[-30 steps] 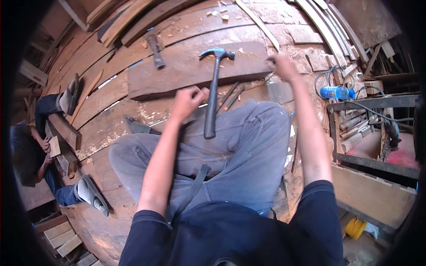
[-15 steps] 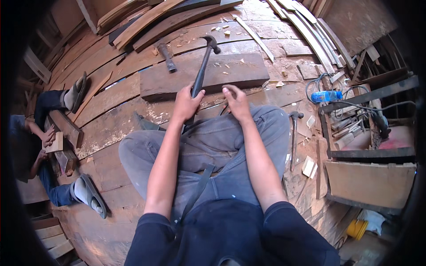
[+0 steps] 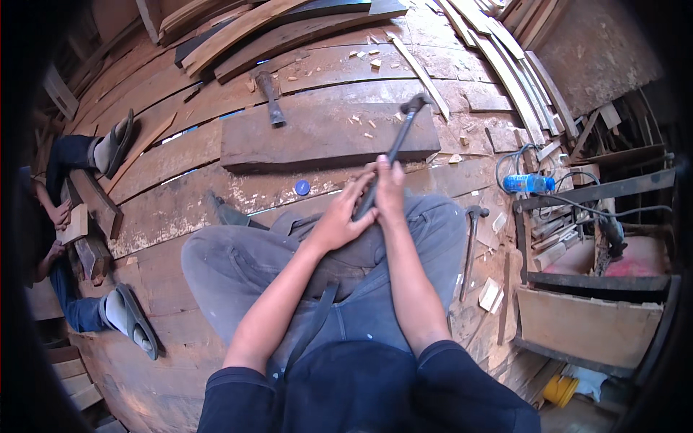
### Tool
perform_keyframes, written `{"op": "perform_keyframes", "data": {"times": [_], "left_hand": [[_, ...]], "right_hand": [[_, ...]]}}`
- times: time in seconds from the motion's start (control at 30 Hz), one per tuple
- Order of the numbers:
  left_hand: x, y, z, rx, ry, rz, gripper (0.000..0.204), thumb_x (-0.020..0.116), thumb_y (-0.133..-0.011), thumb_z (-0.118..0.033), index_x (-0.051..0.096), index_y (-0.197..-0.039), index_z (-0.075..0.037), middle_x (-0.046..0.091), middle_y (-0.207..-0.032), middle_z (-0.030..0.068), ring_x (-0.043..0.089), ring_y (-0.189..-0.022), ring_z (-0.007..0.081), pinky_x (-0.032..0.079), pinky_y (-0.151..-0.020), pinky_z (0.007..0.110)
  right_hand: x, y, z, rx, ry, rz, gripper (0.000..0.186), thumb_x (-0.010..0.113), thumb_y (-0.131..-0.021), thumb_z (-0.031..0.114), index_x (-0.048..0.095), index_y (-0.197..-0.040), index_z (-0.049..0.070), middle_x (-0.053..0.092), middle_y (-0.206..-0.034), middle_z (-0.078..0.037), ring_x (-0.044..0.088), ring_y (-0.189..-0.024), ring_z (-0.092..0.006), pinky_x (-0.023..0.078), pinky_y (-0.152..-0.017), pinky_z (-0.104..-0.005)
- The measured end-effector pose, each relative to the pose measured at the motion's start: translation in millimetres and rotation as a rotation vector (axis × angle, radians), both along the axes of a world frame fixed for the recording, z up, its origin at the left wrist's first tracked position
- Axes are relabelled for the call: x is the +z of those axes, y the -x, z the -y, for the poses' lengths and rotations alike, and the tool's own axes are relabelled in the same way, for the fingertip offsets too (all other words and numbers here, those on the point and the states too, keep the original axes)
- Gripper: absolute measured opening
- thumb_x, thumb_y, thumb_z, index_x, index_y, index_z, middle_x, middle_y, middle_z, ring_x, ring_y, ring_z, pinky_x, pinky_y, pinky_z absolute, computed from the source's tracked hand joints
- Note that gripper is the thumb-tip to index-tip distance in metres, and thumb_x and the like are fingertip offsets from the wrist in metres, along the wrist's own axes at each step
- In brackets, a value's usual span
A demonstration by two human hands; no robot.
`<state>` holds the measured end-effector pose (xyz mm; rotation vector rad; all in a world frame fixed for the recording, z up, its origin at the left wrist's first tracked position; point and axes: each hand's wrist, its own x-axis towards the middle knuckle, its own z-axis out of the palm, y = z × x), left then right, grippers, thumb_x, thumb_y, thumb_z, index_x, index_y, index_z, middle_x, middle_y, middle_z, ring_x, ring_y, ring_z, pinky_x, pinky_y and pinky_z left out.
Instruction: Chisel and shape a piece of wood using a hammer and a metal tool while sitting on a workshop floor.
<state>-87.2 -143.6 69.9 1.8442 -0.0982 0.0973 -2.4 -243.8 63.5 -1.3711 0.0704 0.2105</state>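
A claw hammer slants over my lap, its head up and to the right above a thick wooden block. My right hand is closed round the middle of its handle. Lower down, my left hand has the handle's end between thumb and fingers, its fingertips close to the right hand. A chisel lies partly on the block's far left side, blade toward me. Between the block and my legs, a small round blue lid rests on the plank floor.
Right of my knee lie another hammer and wood offcuts. A blue-labelled bottle and cables are by a wooden crate. Long boards are stacked at the back. At left, another person's hands hold a wood piece.
The hammer has swung to the right, and my right hand has taken hold of it. My left hand has slid down toward the handle's end. The blue lid has come into sight.
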Motion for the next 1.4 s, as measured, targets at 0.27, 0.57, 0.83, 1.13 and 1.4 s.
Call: {"op": "perform_keyframes", "data": {"times": [0.27,0.57,0.83,1.13,1.4], "left_hand": [[13,-5,2,-0.143,0.036,0.076,0.051,0.065,-0.086,-0.015,0.051,-0.135,-0.013,0.054,-0.117,0.0113,0.058,-0.097,0.0242,0.048,-0.085,0.035],[10,-1,-19,0.138,0.046,0.085,0.038,0.063,-0.084,-0.006,0.059,-0.121,-0.008,0.056,-0.105,0.0094,0.059,-0.087,0.0195,0.047,-0.075,0.029],[4,-16,-11,0.120,0.110,0.079,0.035,0.061,-0.085,-0.004,0.060,-0.120,-0.007,0.058,-0.110,0.0073,0.057,-0.089,0.0146,0.047,-0.075,0.027],[-22,0,-14,0.117,0.484,-0.044,0.042,0.066,-0.091,-0.028,0.055,-0.123,-0.004,0.064,-0.106,0.0096,0.060,-0.094,0.0157,0.050,-0.081,0.032],[-53,-20,6,-0.051,0.259,0.052,0.064,0.066,-0.081,-0.021,0.040,-0.139,-0.007,0.062,-0.111,0.0195,0.063,-0.100,0.0270,0.048,-0.085,0.037]], "right_hand": [[14,-38,26,-0.055,-0.021,0.070,0.029,0.046,-0.102,0.033,0.043,-0.087,0.008,0.043,-0.058,0.000,0.045,-0.040,-0.0099,0.039,-0.034,-0.0259],[31,-25,16,0.036,-0.053,0.126,0.031,0.045,-0.102,0.035,0.040,-0.085,0.008,0.040,-0.057,0.000,0.043,-0.037,-0.0096,0.035,-0.032,-0.0252],[-5,-42,21,-0.038,0.029,-0.115,0.032,0.047,-0.101,0.038,0.041,-0.089,0.008,0.040,-0.058,-0.001,0.041,-0.037,-0.0107,0.035,-0.032,-0.0276],[-20,-34,4,-0.132,-0.040,-0.257,0.027,0.056,-0.093,0.039,0.057,-0.087,0.013,0.045,-0.060,0.001,0.040,-0.041,-0.0117,0.030,-0.034,-0.0262],[-21,-25,12,0.041,-0.140,0.203,0.023,0.056,-0.097,0.026,0.050,-0.089,0.006,0.046,-0.067,-0.001,0.045,-0.059,-0.0096,0.039,-0.057,-0.0238]]}}
